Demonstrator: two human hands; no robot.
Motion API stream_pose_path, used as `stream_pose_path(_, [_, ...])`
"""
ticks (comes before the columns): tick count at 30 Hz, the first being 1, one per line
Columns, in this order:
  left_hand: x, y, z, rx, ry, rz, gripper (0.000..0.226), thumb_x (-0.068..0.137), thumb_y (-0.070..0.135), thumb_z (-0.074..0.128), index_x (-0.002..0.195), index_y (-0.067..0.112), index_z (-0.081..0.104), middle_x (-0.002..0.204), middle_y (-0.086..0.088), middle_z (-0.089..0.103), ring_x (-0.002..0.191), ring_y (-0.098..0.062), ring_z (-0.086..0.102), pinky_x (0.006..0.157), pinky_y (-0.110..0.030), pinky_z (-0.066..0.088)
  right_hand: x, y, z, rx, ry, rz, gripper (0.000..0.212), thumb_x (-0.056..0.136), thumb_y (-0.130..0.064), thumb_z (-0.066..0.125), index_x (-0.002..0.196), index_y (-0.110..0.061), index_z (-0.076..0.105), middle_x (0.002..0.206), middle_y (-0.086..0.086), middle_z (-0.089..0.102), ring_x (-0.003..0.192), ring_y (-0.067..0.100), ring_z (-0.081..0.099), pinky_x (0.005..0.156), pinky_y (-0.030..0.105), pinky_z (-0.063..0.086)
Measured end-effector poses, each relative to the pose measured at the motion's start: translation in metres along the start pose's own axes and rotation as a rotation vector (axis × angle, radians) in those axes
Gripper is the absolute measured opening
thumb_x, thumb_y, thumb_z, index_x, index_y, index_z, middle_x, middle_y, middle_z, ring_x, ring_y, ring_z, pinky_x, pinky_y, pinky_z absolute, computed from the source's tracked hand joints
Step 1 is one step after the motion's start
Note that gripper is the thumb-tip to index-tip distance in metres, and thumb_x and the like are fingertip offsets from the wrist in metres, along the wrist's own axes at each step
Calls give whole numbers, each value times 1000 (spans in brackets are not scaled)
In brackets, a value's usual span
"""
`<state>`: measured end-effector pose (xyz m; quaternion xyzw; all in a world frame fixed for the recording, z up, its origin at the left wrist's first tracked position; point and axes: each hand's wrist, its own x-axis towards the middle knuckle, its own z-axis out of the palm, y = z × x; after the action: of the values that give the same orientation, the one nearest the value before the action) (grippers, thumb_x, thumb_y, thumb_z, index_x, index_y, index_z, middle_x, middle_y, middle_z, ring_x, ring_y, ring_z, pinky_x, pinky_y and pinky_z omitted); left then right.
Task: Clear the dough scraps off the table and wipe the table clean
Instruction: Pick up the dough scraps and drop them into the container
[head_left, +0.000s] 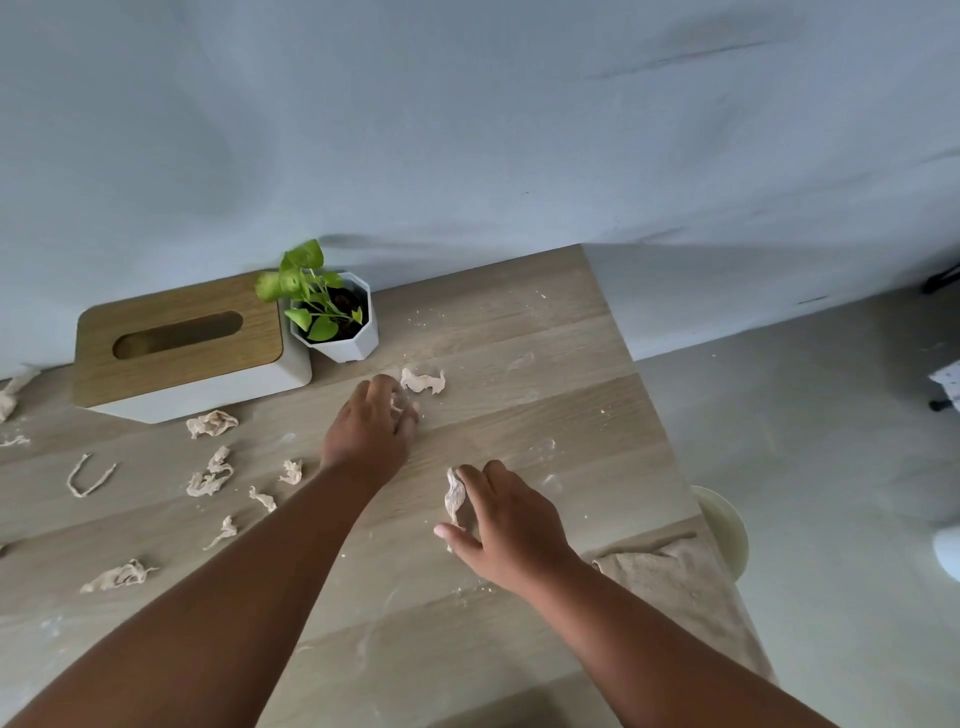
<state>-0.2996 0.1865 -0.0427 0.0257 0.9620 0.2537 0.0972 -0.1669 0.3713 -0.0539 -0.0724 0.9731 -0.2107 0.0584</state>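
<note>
Gathering dough scraps (422, 381), both hands (371, 423)

Soft, even daylight, moderately bright with a cool bluish cast on the wall (467, 130); no glare; shadows faint and diffuse, darkest behind the potted plant (332, 312) and under the tissue box (182, 343); wide-angle lens bends the table (519, 332) edges; focus fairly sharp centrally, softer toward the corners.
</note>
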Motion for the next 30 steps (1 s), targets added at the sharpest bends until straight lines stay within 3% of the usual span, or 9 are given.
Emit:
stream_pose_path(3, [3, 4, 3, 20, 5, 29, 50, 96, 48, 60, 139, 28, 44, 120, -7, 60, 102, -32, 65, 78, -42, 54, -1, -1, 4, -70, -8, -42, 67, 89, -72, 52, 139, -27, 48, 104, 0, 55, 89, 21, 60, 57, 32, 52])
stream_pose_path(7, [7, 6, 10, 95, -47, 74, 56, 96, 50, 60, 145, 30, 42, 124, -11, 59, 112, -35, 64, 83, -44, 55, -3, 0, 8, -155, 51, -147, 43, 96, -53, 56, 127, -24, 60, 103, 2, 58, 82, 23, 61, 53, 31, 49])
stream_pose_path(11, [4, 1, 13, 139, -107, 106, 42, 96, 47, 60, 132, 28, 50, 118, -10, 58, 111, -34, 64, 81, -44, 55, -4, 5, 15, -187, 130, -212, 17, 98, -36, 62, 99, -20, 58, 99, 2, 57, 76, 21, 57, 51, 31, 44])
stream_pose_path(14, [-1, -2, 12, 160, -85, 118, 35, 97, 46, 60, 118, 19, 54, 112, -9, 58, 107, -32, 64, 76, -43, 57, -2, 8, 19, -169, 141, -223, 18, 97, -25, 67, 92, -20, 51, 89, 0, 52, 70, 22, 53, 48, 32, 38])
stream_pose_path(20, [-14, -5, 5, 211, -75, 121, 28, 104, 39, 49, 110, 13, 56, 107, -7, 57, 102, -28, 62, 74, -42, 57, -1, 7, 15, -182, 76, -243, 25, 93, -23, 73, 89, -21, 48, 84, 1, 52, 69, 23, 53, 49, 31, 34])
stream_pose_path(25, [-25, -7, 0, 121, -71, 52, 16, 98, 22, 55, 97, 6, 51, 96, -14, 57, 89, -38, 63, 66, -40, 47, -3, 3, 1, -181, 34, -237, 21, 98, -28, 66, 87, -13, 56, 79, 4, 56, 63, 22, 54, 44, 29, 35])
stream_pose_path(28, [-35, -11, -7, 59, -83, -14, 16, 91, 14, 57, 95, 14, 41, 92, -9, 54, 85, -39, 62, 65, -35, 38, -5, 2, -6, -108, -30, -190, 17, 101, -23, 64, 94, -7, 60, 83, 7, 59, 67, 24, 59, 44, 32, 42])
stream_pose_path(30, [-43, -13, -10, 45, -83, -26, 19, 89, 12, 57, 100, 14, 42, 94, -9, 57, 86, -40, 63, 66, -34, 36, -6, 2, -10, -69, -86, -149, 16, 105, -19, 57, 104, -3, 60, 93, 12, 61, 77, 28, 62, 52, 37, 47])
